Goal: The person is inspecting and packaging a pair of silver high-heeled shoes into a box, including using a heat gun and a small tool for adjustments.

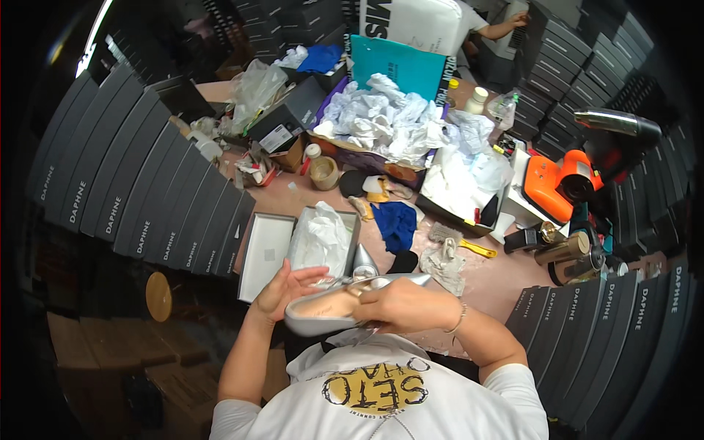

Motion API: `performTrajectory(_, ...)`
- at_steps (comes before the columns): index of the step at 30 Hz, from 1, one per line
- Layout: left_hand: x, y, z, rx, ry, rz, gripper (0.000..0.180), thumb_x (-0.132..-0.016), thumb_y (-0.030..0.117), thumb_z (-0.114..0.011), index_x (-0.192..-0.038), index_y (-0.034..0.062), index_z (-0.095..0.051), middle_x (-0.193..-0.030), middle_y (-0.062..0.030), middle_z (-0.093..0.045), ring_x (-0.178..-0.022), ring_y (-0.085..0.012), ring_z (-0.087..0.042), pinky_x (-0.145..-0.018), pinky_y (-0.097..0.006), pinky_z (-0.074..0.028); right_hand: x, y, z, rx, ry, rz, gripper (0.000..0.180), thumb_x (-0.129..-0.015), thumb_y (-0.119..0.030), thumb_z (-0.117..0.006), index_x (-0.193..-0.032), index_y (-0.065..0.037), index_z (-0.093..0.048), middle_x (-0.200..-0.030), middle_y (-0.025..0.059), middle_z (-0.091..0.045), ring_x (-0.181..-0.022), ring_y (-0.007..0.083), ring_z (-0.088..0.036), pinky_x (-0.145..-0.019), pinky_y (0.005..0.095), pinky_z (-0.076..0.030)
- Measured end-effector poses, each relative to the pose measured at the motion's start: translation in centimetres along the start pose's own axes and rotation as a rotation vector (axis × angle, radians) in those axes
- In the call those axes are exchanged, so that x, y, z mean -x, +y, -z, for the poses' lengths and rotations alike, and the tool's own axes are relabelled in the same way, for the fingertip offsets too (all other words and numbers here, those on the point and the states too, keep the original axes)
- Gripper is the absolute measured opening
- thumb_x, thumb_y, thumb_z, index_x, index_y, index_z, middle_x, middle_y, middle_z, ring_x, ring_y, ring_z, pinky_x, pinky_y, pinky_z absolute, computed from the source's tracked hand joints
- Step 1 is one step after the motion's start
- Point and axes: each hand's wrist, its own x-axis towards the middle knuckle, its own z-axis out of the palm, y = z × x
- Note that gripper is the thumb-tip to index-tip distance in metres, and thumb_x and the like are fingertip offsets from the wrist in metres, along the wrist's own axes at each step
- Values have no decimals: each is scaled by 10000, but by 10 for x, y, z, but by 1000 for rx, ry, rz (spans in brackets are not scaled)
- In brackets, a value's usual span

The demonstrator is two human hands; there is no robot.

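A silver pointed shoe [297, 321] with a beige insole is held close in front of my shirt, its rounded heel to the left. My right hand [403, 304] is closed around its middle, the fingers partly inside the opening. At the heel end, my left hand [282, 287] is open with its fingers stretched out; whether it touches the shoe I cannot tell. Just beyond lies a second silver shoe [364, 260], toe pointing away. Left of that sits an opened shoebox with white tissue paper [321, 238] inside and a pale lid [265, 249] alongside.
Stacked grey shoeboxes [139, 176] wall the left, with more [601, 345] at right. Crumpled paper [381, 117] fills a box at the back. A blue cloth [396, 224], yellow-handled brush [478, 249], jar [323, 172] and orange device [550, 191] occupy the table. A co-worker's hand [519, 20] shows behind.
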Motion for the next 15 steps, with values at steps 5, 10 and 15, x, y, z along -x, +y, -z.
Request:
performTrajectory(5, 1, -39, -20, -337, 37, 333, 732, -896, 163, -664, -1473, 8, -241, -1361, -113, -467, -1186, -162, -515, -995, -276, -430, -21, 9, -55, 328, -77, 166, 195, -786, -115, -597, -969, -52, -615, -837, 62, -593, -707, 246, -655, -570, 357, -526)
performTrajectory(10, 46, -41, 5, -336, 176, 13, 525, -944, 176, -597, -1394, 13, -380, -1183, -64, -572, -997, -122, -588, -863, -271, -489, -2, 23, -40, -158, 460, -162, 425, -734, 2, -679, -1147, -69, -606, -974, 95, -618, -791, 252, -638, -670, 325, -516)
performTrajectory(15, 36, -21, 22, -79, 213, -217, 536, -931, 219, -607, -1377, 36, -373, -1206, -176, -593, -872, -158, -649, -779, -290, -546, 25, 157, -90, -110, 609, -717, 278, -808, -108, -644, -1063, 4, -631, -787, 146, -619, -705, 240, -608, -665, 340, -484)
